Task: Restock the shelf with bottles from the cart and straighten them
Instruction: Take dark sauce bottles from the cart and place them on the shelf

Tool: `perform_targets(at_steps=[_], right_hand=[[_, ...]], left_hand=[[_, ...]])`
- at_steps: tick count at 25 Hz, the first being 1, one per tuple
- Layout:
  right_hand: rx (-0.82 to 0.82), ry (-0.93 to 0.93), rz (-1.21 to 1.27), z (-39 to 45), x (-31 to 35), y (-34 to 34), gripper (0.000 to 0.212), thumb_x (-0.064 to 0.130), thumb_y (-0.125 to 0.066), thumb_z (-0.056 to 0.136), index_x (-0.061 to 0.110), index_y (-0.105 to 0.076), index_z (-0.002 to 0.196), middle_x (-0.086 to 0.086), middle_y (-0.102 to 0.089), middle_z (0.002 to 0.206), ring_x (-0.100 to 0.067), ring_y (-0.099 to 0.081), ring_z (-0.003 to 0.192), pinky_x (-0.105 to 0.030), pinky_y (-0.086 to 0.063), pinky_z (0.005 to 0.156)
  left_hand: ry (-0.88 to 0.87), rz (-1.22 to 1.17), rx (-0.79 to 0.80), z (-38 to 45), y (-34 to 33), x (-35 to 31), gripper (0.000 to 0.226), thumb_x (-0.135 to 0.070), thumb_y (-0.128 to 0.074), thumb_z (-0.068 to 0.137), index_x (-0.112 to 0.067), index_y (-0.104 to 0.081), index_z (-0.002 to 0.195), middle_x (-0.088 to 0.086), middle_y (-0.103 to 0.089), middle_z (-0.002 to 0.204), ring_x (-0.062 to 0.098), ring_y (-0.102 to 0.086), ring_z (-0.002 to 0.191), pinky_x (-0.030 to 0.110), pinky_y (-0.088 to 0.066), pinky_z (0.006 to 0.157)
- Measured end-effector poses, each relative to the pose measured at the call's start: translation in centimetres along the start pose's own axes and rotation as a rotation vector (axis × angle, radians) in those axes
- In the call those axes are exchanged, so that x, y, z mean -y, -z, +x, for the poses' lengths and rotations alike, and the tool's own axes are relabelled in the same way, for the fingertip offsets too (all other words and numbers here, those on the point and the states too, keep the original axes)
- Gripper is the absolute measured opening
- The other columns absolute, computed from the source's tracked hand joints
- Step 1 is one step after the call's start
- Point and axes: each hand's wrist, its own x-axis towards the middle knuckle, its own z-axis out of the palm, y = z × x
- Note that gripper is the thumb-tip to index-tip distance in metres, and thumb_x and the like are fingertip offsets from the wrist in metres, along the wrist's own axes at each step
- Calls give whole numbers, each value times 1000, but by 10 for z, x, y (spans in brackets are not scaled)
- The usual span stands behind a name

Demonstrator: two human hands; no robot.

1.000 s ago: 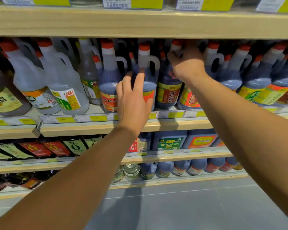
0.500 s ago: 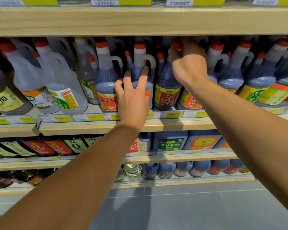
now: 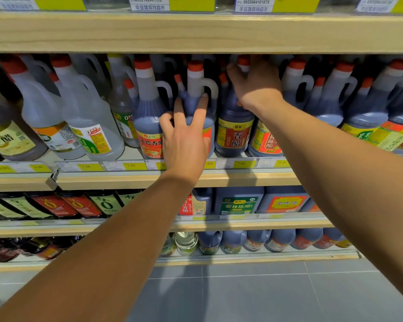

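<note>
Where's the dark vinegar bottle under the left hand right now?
Head view, centre: dark vinegar bottle stands front row on the middle shelf, with the left hand pressing it.

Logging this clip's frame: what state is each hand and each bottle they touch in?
Left hand: open, straight fingers pressed on a bottle.
Dark vinegar bottle with red cap and loop handle: upright, touched by left hand.
Right hand: curled round a bottle's shoulder.
Dark vinegar bottle with red-and-yellow label: upright, gripped.
</note>
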Motion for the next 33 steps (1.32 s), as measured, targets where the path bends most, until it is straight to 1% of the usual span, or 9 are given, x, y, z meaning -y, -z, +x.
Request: perform_targets(at_steps=[8,13,17,20,22,25,27,30,33], right_hand=[[-85,86,-99,-12,-7,0,49,49,-42,95,8,-51,118,-19,-61,115,-40,-58,104,-35,-38,71],[-115,98,32,-27,-8,3,52,48,-49,90,6,-48,120,-18,-60,115,-40,-56,105,-39,-43,76],[-181,56,-9,-62,11,13,45,40,-54,88,5,-52,116,-21,-54,118,-42,-52,106,-42,-42,81],[-140,267,-210,-83,38,4,39,38,-52,90,9,-54,116,-20,-58,113,-40,-52,105,-44,-39,86],[-112,314,-300,-81,56,-4,36,39,-52,91,10,-57,111,-19,-62,110,-40,-56,104,-43,-39,84],[-84,258,-332,-67,72,-18,36,37,-51,93,9,-59,113,-20,-63,112,-41,-59,102,-39,-43,75],[-83,239,-333,-56,79,-30,43,39,-51,92,11,-51,125,-18,-57,123,-39,-55,111,-39,-43,80],[-38,115,-297,-34,88,-38,49,41,-53,92,12,-46,131,-14,-52,132,-35,-50,120,-39,-43,92],[-15,95,-325,-27,90,-36,46,42,-50,94,13,-48,128,-14,-54,129,-36,-52,118,-39,-42,90]], left_hand=[[9,14,-35,3,-6,-5,64,-30,-62,88,-33,-29,143,14,-49,128,36,-36,118,44,-37,98],[16,-150,21,1,13,1,62,-23,-64,84,-24,-36,139,7,-49,123,28,-35,118,37,-37,96],[102,-240,-110,-2,38,30,56,-24,-65,81,-18,-43,132,10,-42,130,29,-38,117,39,-38,96],[245,-275,-193,2,48,62,56,-28,-67,78,-10,-44,125,12,-42,129,29,-42,114,35,-38,94],[307,-380,-126,4,47,79,55,-30,-71,73,-10,-44,117,10,-50,118,26,-49,106,32,-42,83],[349,-549,77,0,39,94,55,-30,-78,67,-19,-44,109,1,-60,110,16,-57,94,29,-45,73],[357,-632,160,-5,33,101,56,-28,-81,67,-22,-44,108,-2,-63,111,14,-60,95,27,-47,75],[340,-640,173,-4,29,105,52,-29,-81,67,-23,-46,105,-5,-64,107,13,-62,94,29,-52,77],[336,-592,162,3,27,109,53,-33,-81,68,-19,-47,105,-1,-62,109,16,-60,97,34,-54,81]])
